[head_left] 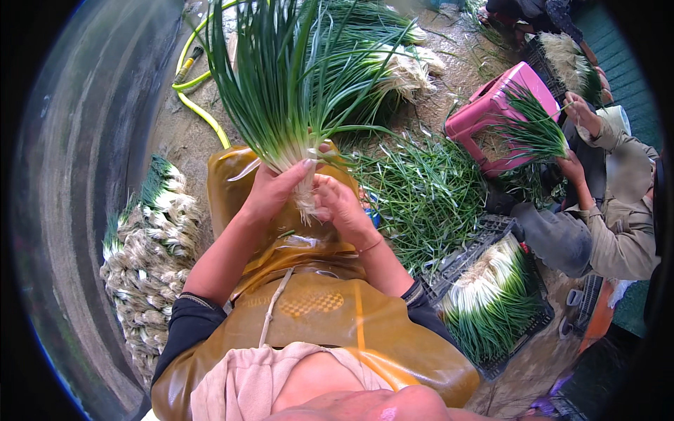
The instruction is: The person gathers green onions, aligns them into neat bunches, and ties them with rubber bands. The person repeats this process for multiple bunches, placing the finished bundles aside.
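Note:
A bunch of green onions (284,116) stands upright before me, its green leaves fanned away from me and its pale roots pointing down toward my lap. My left hand (271,189) is closed around the white lower stems, with the thumb across the front. On the other side of the roots, my right hand (339,202) has curled fingers touching or very close to the stem bases; whether it grips a stem cannot be told. Beneath both hands lies a glossy amber waterproof apron (310,294), with a small green scrap on it.
Loose green leaves (421,189) heap at the right, beside a black crate (508,231) of green onions. Bundled onions (152,263) are stacked left; more bunches (389,68) lie ahead near a yellow hose (205,118). A co-worker (616,226) holds onions by a pink stool (518,84).

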A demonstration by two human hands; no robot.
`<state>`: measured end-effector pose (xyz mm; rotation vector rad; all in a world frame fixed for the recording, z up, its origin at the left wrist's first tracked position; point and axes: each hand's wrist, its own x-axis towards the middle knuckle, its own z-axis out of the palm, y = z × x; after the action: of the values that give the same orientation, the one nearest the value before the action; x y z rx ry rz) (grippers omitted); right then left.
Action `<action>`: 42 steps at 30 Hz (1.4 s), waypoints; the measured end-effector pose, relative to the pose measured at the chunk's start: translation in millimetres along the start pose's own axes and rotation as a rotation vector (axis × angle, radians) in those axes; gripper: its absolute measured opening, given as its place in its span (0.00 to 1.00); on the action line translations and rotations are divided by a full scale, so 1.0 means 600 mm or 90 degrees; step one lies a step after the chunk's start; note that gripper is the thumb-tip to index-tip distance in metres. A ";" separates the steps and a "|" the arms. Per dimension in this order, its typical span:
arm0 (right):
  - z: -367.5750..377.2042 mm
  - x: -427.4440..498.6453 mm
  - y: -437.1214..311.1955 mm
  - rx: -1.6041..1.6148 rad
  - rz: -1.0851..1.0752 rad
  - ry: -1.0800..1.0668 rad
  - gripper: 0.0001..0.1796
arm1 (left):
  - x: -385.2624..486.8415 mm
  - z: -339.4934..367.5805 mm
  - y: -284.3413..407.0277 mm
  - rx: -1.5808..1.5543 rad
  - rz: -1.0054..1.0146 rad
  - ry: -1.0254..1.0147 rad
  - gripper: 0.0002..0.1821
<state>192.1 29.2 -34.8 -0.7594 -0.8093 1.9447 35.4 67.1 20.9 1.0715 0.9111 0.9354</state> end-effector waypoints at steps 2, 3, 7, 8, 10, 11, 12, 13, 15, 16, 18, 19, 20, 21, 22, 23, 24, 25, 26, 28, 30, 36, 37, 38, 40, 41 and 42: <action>-0.009 -0.013 0.002 0.252 -0.072 -0.043 0.49 | -0.025 0.006 0.002 -0.079 -0.032 -0.042 0.28; -0.037 -0.007 0.023 0.301 -0.144 -0.067 0.46 | -0.036 0.017 0.010 -0.191 -0.061 -0.086 0.27; -0.072 -0.025 -0.001 0.241 -0.127 0.132 0.31 | -0.093 -0.018 -0.054 -0.370 -0.261 0.064 0.30; -0.084 -0.027 0.011 0.222 -0.114 0.172 0.28 | -0.106 -0.023 -0.066 -0.352 -0.290 0.070 0.30; -0.073 -0.032 0.005 0.095 -0.126 0.171 0.25 | -0.131 -0.027 -0.087 -0.337 -0.298 0.054 0.30; -0.054 -0.031 0.000 0.035 -0.154 0.172 0.23 | -0.141 -0.026 -0.091 -0.322 -0.299 0.058 0.30; -0.054 -0.026 -0.005 0.038 -0.149 0.137 0.19 | -0.138 -0.024 -0.089 -0.307 -0.294 0.052 0.30; -0.058 -0.020 -0.008 0.042 -0.145 0.102 0.16 | -0.136 -0.020 -0.085 -0.291 -0.289 0.046 0.31; -0.075 -0.003 -0.005 0.114 -0.120 0.090 0.09 | -0.134 -0.018 -0.075 -0.312 -0.311 0.049 0.32; -0.084 0.009 -0.013 0.087 -0.125 0.124 0.10 | -0.137 -0.022 -0.074 -0.337 -0.317 0.036 0.32; -0.120 0.042 -0.022 0.094 -0.183 0.198 0.11 | -0.133 -0.023 -0.072 -0.374 -0.308 -0.004 0.38; -0.157 0.052 -0.037 0.149 -0.243 0.318 0.11 | -0.137 -0.030 -0.075 -0.375 -0.317 0.000 0.38; -0.220 0.050 -0.058 0.216 -0.300 0.435 0.12 | -0.143 -0.038 -0.083 -0.380 -0.323 0.003 0.39; -0.303 0.030 -0.068 0.225 -0.336 0.445 0.13 | -0.148 -0.045 -0.093 -0.386 -0.331 0.001 0.39; -0.349 0.004 -0.072 0.133 -0.268 0.495 0.14 | -0.152 -0.050 -0.103 -0.375 -0.335 0.027 0.40; -0.388 -0.029 -0.066 -0.116 -0.088 0.539 0.18 | -0.152 -0.049 -0.104 -0.366 -0.339 0.021 0.40; -0.412 -0.066 -0.058 -0.441 0.194 0.622 0.23 | -0.147 -0.048 -0.101 -0.355 -0.342 0.014 0.40; -0.363 -0.083 -0.063 -0.881 0.386 0.640 0.31 | -0.148 -0.048 -0.097 -0.342 -0.340 0.025 0.40; -0.338 -0.104 -0.050 -0.917 0.251 0.617 0.29 | -0.146 -0.045 -0.095 -0.331 -0.344 0.026 0.40; -0.198 -0.097 -0.045 -0.699 0.088 0.506 0.24 | -0.145 -0.041 -0.100 -0.328 -0.345 0.031 0.40; -0.068 -0.082 -0.020 -0.532 0.211 0.316 0.23 | -0.140 -0.037 -0.091 -0.315 -0.367 0.031 0.36; 0.006 -0.036 0.060 -0.358 0.069 0.231 0.21 | -0.148 -0.045 -0.101 -0.273 -0.383 0.050 0.29; 0.005 -0.037 0.067 -0.440 0.005 0.243 0.19 | -0.148 -0.041 -0.099 -0.267 -0.393 0.061 0.29; 0.002 -0.041 0.072 -0.522 -0.061 0.254 0.18 | -0.149 -0.033 -0.093 -0.245 -0.386 0.067 0.21; 0.007 -0.041 0.059 -0.591 -0.183 0.285 0.14 | -0.144 -0.029 -0.093 -0.265 -0.376 0.045 0.20; 0.014 -0.049 0.048 -0.520 -0.182 0.314 0.10 | -0.139 -0.026 -0.092 -0.275 -0.371 0.034 0.19; 0.018 -0.053 0.046 -0.520 -0.195 0.336 0.09 | -0.130 -0.018 -0.083 -0.293 -0.349 0.030 0.18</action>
<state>184.4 -12.5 -43.7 -1.4456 -1.2912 1.0206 7.8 -12.7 -18.4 0.3756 0.9056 0.6601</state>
